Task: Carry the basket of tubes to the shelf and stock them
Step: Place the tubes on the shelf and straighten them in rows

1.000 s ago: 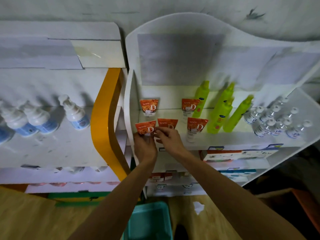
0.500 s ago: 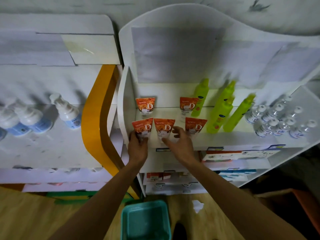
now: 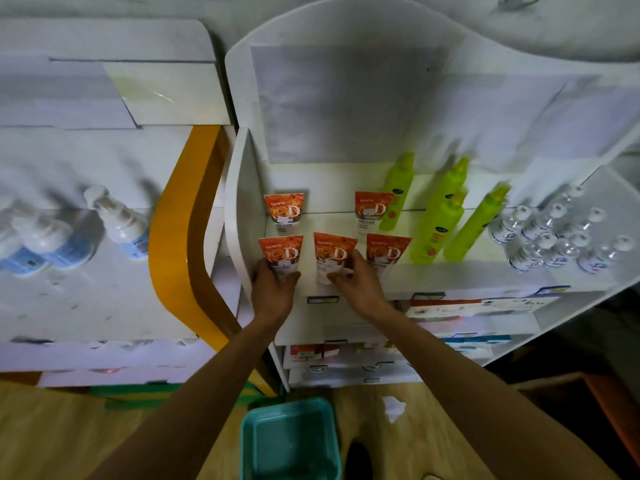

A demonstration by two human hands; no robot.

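Note:
Several orange-and-white tubes stand cap-down on the white shelf [image 3: 450,275]. My left hand [image 3: 273,289] grips the front left tube [image 3: 281,252] at its lower end. My right hand [image 3: 356,282] holds the front middle tube [image 3: 334,252] by its white base. A third front tube [image 3: 388,251] stands free to the right, and two more tubes [image 3: 284,210] [image 3: 372,209] stand behind. The teal basket [image 3: 291,441] sits on the floor below, and no tubes show inside it.
Lime-green spray bottles [image 3: 446,216] and small clear bottles with white caps [image 3: 554,237] fill the shelf's right side. White pump bottles [image 3: 121,223] stand on the neighbouring unit, past an orange curved panel [image 3: 176,237]. Boxes fill the lower shelves [image 3: 478,306].
Both hands brought the two front tubes down from in front of the shelf and stood them on its front row. The camera view shifted slightly.

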